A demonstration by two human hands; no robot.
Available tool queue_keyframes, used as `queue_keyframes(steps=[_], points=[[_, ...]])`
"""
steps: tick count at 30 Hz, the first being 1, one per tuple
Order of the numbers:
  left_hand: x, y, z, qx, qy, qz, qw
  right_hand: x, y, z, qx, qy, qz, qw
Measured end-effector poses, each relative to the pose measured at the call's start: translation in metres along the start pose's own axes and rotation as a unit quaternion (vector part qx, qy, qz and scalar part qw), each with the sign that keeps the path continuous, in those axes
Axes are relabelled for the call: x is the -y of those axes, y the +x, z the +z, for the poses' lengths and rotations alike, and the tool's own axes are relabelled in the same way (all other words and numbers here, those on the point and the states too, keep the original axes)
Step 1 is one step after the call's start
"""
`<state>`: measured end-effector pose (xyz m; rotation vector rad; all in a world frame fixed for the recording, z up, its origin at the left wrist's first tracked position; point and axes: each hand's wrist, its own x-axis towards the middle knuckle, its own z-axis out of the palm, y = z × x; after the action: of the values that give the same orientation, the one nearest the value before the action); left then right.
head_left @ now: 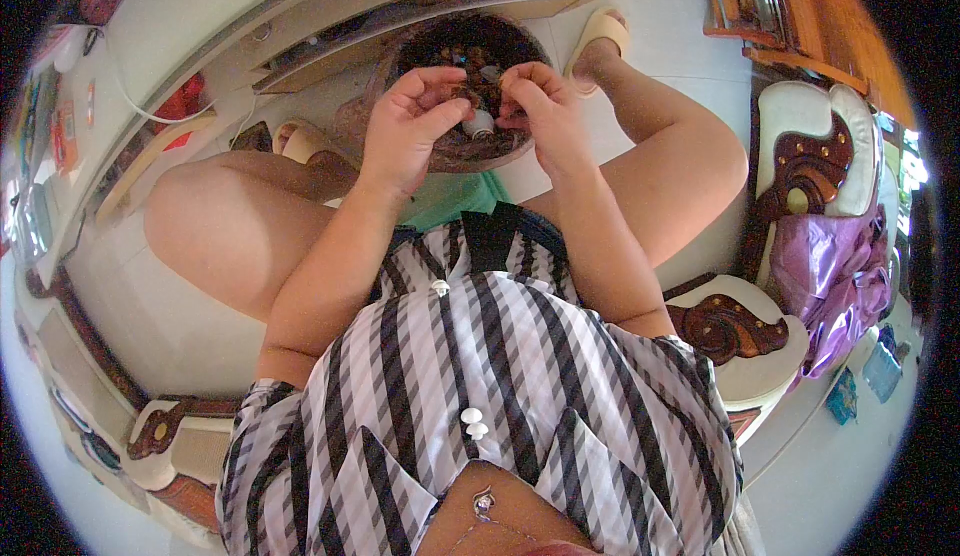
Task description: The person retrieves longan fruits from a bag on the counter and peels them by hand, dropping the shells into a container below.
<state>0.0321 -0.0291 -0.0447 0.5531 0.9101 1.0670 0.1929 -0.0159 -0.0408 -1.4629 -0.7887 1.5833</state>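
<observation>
Both hands are raised over a round, dark-lined bin [378,136] between the knees. My left hand [420,121] has its fingers curled and its thumb close to the fingertips; what it pinches, if anything, is too small to name. Beside it, my right hand [545,111] is closed in a similar pinch, and its contents are likewise unclear. Below and between the hands, a small white object [478,124] lies in the bin among dark and brownish bits. A green translucent item [455,199] is under the bin's near side.
An open drawer [330,68] of a pale cabinet is just beyond the bin. White-cushioned seats with carved wood [735,331] stand at the right, one beside a shiny purple cloth [830,266]. A white cable [150,116] hangs at the left.
</observation>
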Motion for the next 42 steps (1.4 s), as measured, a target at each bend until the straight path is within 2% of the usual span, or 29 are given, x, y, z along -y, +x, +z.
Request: queue_keyframes(steps=[1,2,4,7,10,13,19,25,31,33,34,37,40,42], points=[[0.0,0.0,0.001,-0.005,0.007,0.004,1.0,-0.001,0.002,-0.002,-0.011,-0.037,-0.021,0.999],[-0.001,0.0,0.001,-0.009,0.013,0.008,1.0,0.0,0.002,-0.002,-0.02,-0.146,-0.051,0.988],[0.001,0.001,-0.003,0.0,0.028,0.005,1.0,0.007,0.001,-0.001,-0.037,-0.357,-0.108,0.927],[0.002,0.003,-0.005,0.0,0.007,-0.005,1.0,-0.006,0.004,-0.002,-0.072,-0.452,-0.284,0.843],[0.003,0.004,-0.007,-0.003,-0.013,-0.004,1.0,-0.001,-0.001,0.004,-0.053,-0.393,-0.164,0.903],[0.004,0.005,-0.007,-0.006,-0.03,0.006,1.0,0.003,-0.004,0.006,-0.028,-0.32,-0.265,0.909],[0.006,0.005,-0.007,-0.029,-0.027,0.008,0.999,0.012,-0.011,0.014,-0.002,-0.349,-0.399,0.848],[0.005,0.004,-0.006,-0.031,-0.026,-0.002,0.999,0.008,-0.014,0.016,-0.014,-0.358,-0.394,0.846],[0.006,0.005,-0.007,-0.02,-0.045,-0.002,0.999,0.002,-0.005,0.009,0.028,-0.28,-0.342,0.897],[0.006,0.005,-0.007,-0.026,-0.043,-0.003,0.999,0.004,-0.008,0.01,0.045,-0.144,-0.174,0.973],[0.005,0.005,-0.006,-0.032,-0.041,-0.005,0.999,0.006,-0.01,0.011,0.053,-0.073,-0.085,0.992],[0.004,0.006,-0.006,-0.035,-0.041,-0.007,0.999,0.009,-0.01,0.011,0.002,0.07,-0.016,0.997],[0.004,0.005,-0.006,-0.028,-0.044,-0.004,0.999,-0.009,0.005,0.0,-0.019,-0.131,-0.174,0.976],[0.004,0.005,-0.006,-0.018,-0.029,0.001,0.999,-0.007,0.004,-0.001,-0.028,-0.268,-0.165,0.949]])
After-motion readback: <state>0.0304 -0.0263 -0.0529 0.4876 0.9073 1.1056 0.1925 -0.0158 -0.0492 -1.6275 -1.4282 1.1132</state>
